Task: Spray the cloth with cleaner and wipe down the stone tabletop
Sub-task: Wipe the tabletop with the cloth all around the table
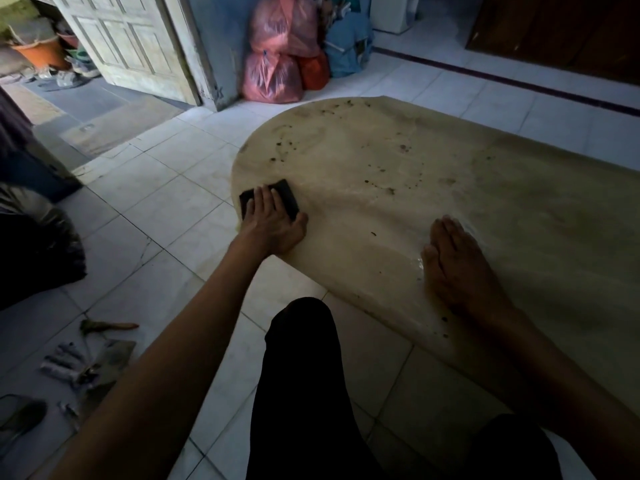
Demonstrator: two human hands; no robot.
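Observation:
The beige stone tabletop [433,174] has a rounded left end and dark specks scattered over its far part. A dark folded cloth [285,194] lies at the tabletop's left edge. My left hand [272,223] presses flat on the cloth with straight fingers. My right hand [457,261] lies flat on the bare stone near the front edge, holding nothing. The stone around my right hand looks wet and shiny. No spray bottle is in view.
Red plastic bags [277,53] and a blue bag [348,46] stand against the far wall beside a pale door [128,43]. Small tools and tubes [79,362] lie on the tiled floor at lower left. My dark-trousered knee [301,375] is below the table's front edge.

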